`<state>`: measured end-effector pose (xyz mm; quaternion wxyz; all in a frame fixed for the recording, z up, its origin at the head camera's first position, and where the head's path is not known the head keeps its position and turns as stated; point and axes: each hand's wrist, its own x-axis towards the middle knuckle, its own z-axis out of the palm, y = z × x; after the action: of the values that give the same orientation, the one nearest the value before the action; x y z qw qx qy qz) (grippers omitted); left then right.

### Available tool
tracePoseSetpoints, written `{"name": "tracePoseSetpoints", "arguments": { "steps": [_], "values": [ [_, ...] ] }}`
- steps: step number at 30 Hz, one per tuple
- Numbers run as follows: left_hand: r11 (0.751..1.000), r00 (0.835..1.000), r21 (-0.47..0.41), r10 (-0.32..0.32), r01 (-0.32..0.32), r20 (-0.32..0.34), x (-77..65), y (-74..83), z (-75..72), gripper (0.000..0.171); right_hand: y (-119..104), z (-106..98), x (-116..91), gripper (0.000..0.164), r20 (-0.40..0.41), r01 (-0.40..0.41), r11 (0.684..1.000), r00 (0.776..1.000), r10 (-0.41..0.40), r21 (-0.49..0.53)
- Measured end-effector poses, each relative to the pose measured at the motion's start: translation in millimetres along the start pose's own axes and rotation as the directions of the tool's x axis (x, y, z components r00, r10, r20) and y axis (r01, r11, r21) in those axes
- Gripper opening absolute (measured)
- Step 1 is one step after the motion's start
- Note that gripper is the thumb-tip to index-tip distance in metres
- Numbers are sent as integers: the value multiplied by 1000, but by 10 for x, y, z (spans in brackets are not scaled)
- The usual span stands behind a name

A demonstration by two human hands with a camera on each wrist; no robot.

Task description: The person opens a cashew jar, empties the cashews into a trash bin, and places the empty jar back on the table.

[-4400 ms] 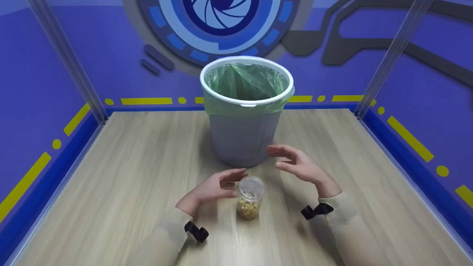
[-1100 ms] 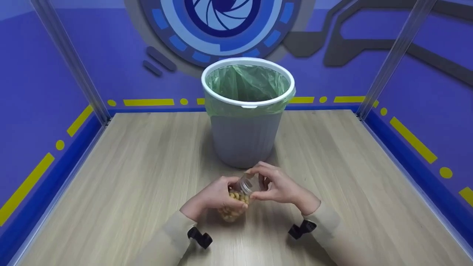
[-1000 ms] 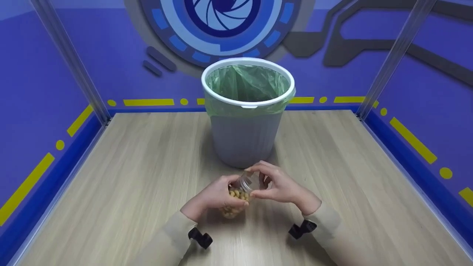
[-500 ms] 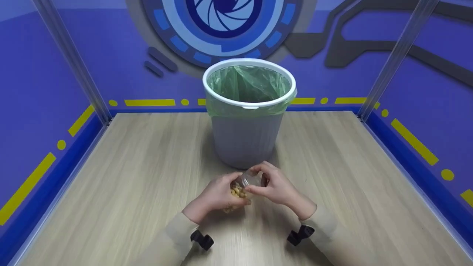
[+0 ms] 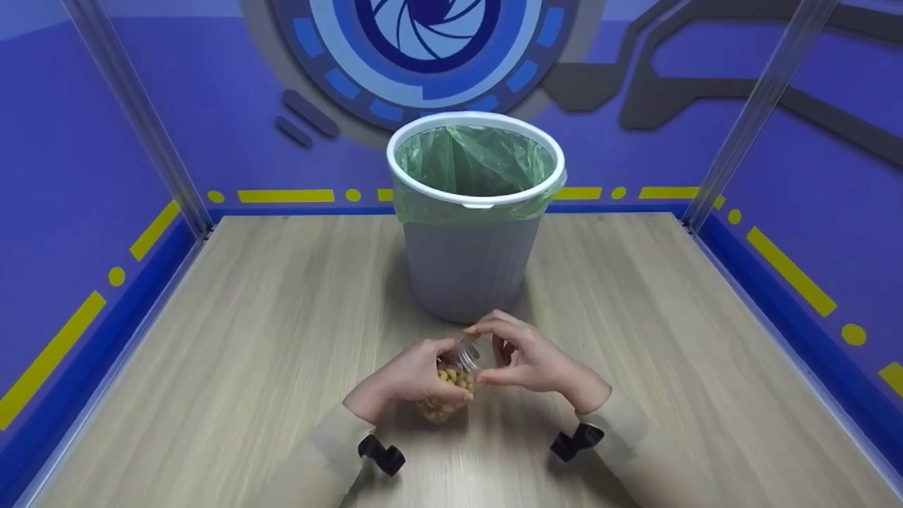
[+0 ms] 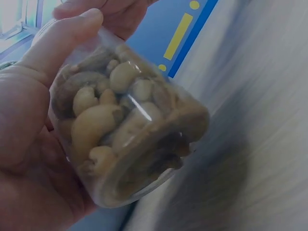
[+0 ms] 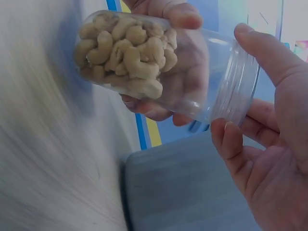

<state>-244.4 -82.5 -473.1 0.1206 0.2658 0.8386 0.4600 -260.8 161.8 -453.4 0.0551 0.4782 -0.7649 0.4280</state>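
A clear plastic jar (image 5: 451, 379), partly filled with cashew nuts (image 7: 137, 53), leans with its top toward the right. My left hand (image 5: 409, 370) grips the jar's body, its thumb across the near side. My right hand (image 5: 540, 360) has its thumb and fingers round the clear screw lid (image 7: 239, 79). In the right wrist view the lid sits on the jar's neck, with the fingertips at its rim. The left wrist view shows the jar's base (image 6: 149, 168) tipped up off the table.
Behind the hands stands a grey bin (image 5: 469, 264) with a white rim and a green bag liner (image 5: 473, 155). Blue patterned walls (image 5: 338, 162) enclose the wooden table (image 5: 296, 282) on three sides.
Earlier the jar stood upright on the table between open hands. Now it is held, lifted and tilted. Over the last second the right fingers shift around the lid while the jar rocks slightly.
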Motion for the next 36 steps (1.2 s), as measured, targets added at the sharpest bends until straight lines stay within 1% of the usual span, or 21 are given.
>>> {"name": "tracePoseSetpoints", "arguments": {
  "steps": [2,4,7,9,10,12,13,16,19,21,24,26,28,30,32,34,36],
  "values": [
    [1000,1000,5,-5,5,-22,5,11,6,53,-14,0,0,58,-10,-35,999,999,35,-11],
    [1000,998,31,-3,5,-62,12,31,18,59,-38,6,-1,61,-34,-108,994,994,107,-33],
    [992,992,125,3,12,-125,16,63,44,67,-77,38,-1,60,-60,-237,969,971,233,-73],
    [980,989,199,17,13,-150,15,79,61,70,-97,66,1,57,-75,-295,951,955,288,-90],
    [974,987,225,24,12,-158,13,86,66,69,-103,79,3,53,-83,-310,946,950,303,-92],
    [969,987,247,42,-3,-153,10,91,69,68,-104,100,7,46,-100,-298,950,952,289,-90],
    [970,988,242,50,-14,-143,8,89,66,67,-103,105,8,44,-108,-281,956,956,272,-88],
    [985,993,172,49,-31,-103,3,76,44,60,-87,102,5,44,-109,-215,973,973,205,-82],
    [996,997,90,28,-22,-67,2,47,20,55,-59,77,0,49,-72,-149,987,987,144,-60],
    [999,998,53,14,-11,-54,-1,31,9,53,-40,54,-1,53,-42,-110,993,993,109,-33],
    [1000,999,21,6,-5,-43,-5,21,-1,55,-22,22,-10,57,1,-60,998,998,60,2],
    [1000,999,8,1,-1,-44,-7,23,-6,56,-22,7,-12,59,17,-50,999,999,50,5],
    [1000,999,-3,-4,4,-51,-6,28,-9,57,-34,-5,-11,63,17,-73,997,997,73,-8],
    [1000,998,-2,-13,13,-68,0,35,-6,61,-50,-13,-6,68,1,-133,990,991,133,-35],
    [1000,996,11,-19,20,-88,9,37,0,65,-70,-13,-1,70,-23,-210,976,978,209,-61],
    [999,994,23,-28,30,-103,14,42,9,69,-80,-3,3,67,-46,-274,959,961,271,-73],
    [999,993,35,-33,37,-112,17,43,18,72,-82,12,6,59,-60,-311,947,950,308,-73]
  ]
}}
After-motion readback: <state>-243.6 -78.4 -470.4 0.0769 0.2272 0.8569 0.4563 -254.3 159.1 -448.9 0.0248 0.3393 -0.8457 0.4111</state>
